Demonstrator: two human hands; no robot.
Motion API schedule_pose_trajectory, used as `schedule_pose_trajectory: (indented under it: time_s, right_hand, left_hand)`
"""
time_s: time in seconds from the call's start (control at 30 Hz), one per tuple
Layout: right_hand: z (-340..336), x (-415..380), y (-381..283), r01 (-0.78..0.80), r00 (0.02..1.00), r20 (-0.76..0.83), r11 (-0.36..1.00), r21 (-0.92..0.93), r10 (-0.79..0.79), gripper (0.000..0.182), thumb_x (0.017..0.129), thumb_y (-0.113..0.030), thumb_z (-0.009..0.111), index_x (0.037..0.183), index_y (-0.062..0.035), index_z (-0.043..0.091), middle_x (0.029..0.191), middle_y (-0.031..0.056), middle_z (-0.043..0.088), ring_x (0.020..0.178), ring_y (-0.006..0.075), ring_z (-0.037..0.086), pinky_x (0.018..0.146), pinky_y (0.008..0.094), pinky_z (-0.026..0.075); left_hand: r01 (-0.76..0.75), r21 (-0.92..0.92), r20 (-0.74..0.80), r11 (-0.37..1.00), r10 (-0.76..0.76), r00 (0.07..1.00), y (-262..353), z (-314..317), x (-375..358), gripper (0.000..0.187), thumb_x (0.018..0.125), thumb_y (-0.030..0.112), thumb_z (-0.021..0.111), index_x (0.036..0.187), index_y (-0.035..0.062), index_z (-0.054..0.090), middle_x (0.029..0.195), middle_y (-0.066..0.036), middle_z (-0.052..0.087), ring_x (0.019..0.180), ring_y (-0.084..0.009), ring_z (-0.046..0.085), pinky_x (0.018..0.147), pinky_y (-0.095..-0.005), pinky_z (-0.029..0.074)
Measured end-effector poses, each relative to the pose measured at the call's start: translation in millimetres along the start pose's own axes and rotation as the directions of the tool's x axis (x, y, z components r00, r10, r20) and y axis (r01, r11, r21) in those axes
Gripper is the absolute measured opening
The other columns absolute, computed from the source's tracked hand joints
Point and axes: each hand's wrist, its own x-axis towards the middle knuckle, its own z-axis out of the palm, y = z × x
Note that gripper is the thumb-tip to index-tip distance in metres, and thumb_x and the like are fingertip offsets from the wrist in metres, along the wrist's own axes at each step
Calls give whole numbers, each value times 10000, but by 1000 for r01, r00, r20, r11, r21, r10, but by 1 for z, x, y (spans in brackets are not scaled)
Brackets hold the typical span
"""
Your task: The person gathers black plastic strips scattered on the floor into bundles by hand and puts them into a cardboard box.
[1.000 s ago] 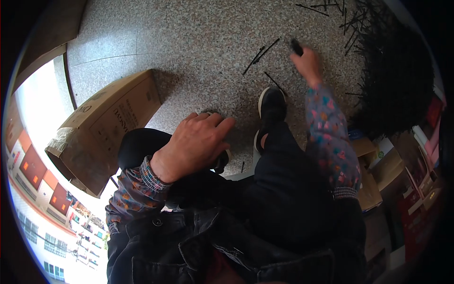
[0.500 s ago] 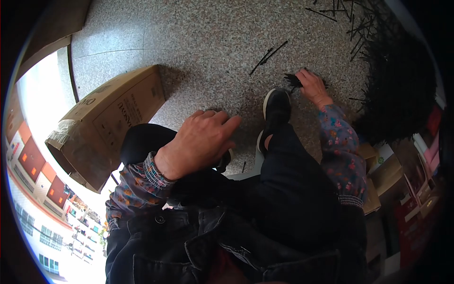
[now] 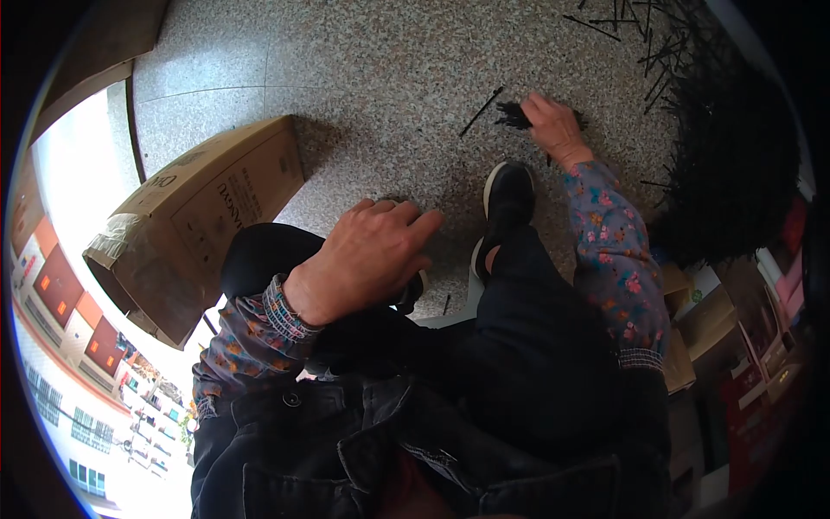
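My right hand (image 3: pixel 555 128) is low over the speckled floor beyond my right shoe, closed around a bundle of thin black strips (image 3: pixel 514 115). The bundle's ends stick out on both sides of the fingers. Just left of it lies a single loose black strip (image 3: pixel 481 111). My left hand (image 3: pixel 367 259) is above my left knee, back upward, fingers loosely bent and the index finger apart from the thumb. Nothing shows in it; the palm is hidden.
A large dark heap of black strips (image 3: pixel 735 164) fills the right side, with several loose strips (image 3: pixel 661 60) scattered beside it. An opened cardboard box (image 3: pixel 207 216) stands at the left. My right shoe (image 3: pixel 510 195) is on the floor. More cardboard (image 3: pixel 705 324) lies at lower right.
My right hand has moved away from my shoe and slightly left, carrying the bundle towards the loose strips. Two strips lay there before; one shows now. My left hand has stayed in place.
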Motion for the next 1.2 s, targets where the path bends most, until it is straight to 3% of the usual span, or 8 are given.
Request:
schedule_pose_trajectory:
  time_s: [0.2,0.33,0.63,0.73,0.8,1.07,1.13,1.2]
  right_hand:
    - [-38,-42,19,-321,944,-9,921,219,331,273,661,-26,634,911,-55,530,962,107,510,900,330,522,698,428,467]
    - [-45,-71,-4,-65,997,40,994,87,62,243,667,-14,614,893,-65,539,958,108,505,936,330,493,693,416,461]
    - [-15,-113,-7,-226,948,213,972,-72,236,204,709,-85,622,903,-64,562,953,119,550,960,346,512,692,423,468]
    - [-12,-62,-22,-665,734,107,678,314,671,213,726,-164,631,893,-50,564,881,156,602,869,371,567,681,444,474]
    - [-5,-22,-38,-584,778,84,670,458,622,274,722,-257,647,884,-48,576,803,188,617,784,393,588,665,474,471]
    - [18,39,-69,-568,820,134,763,310,556,322,742,-324,652,778,-8,600,720,183,610,672,368,591,604,477,454]
    - [5,30,-67,-579,813,166,744,334,558,305,743,-304,648,772,-5,596,700,157,614,646,328,597,581,452,458]
    - [-14,23,-65,-603,730,384,267,752,566,244,750,-244,626,765,-3,591,684,81,599,637,204,586,537,374,458]
  left_hand:
    - [-6,-11,11,1000,7,1000,-1,-1,0,427,742,172,653,1125,60,501,918,-107,568,856,-289,570,751,-378,449]
    - [-11,-13,6,1000,11,1000,-2,-2,-1,426,741,171,653,1123,55,502,921,-111,573,858,-288,573,755,-378,448]
    - [-13,-3,0,1000,13,1000,-1,-1,-1,428,743,172,651,1124,51,497,912,-119,581,853,-291,576,755,-383,446]
    - [-8,0,3,1000,8,1000,-1,-1,0,426,744,174,649,1123,52,496,911,-116,580,852,-294,574,753,-384,446]
    - [-20,7,12,1000,20,1000,0,0,2,426,745,175,649,1123,53,496,911,-114,579,852,-296,573,753,-385,445]
    - [-45,-37,74,998,47,996,10,-7,10,456,751,179,643,1156,51,477,947,-141,570,888,-315,558,775,-383,444]
    - [-66,-38,-69,997,64,996,10,0,11,502,743,187,657,1178,37,455,1020,-138,561,929,-293,556,793,-375,441]
    - [-99,-32,-153,995,93,984,8,1,23,526,740,191,664,1189,30,444,1056,-137,557,949,-282,556,802,-370,440]
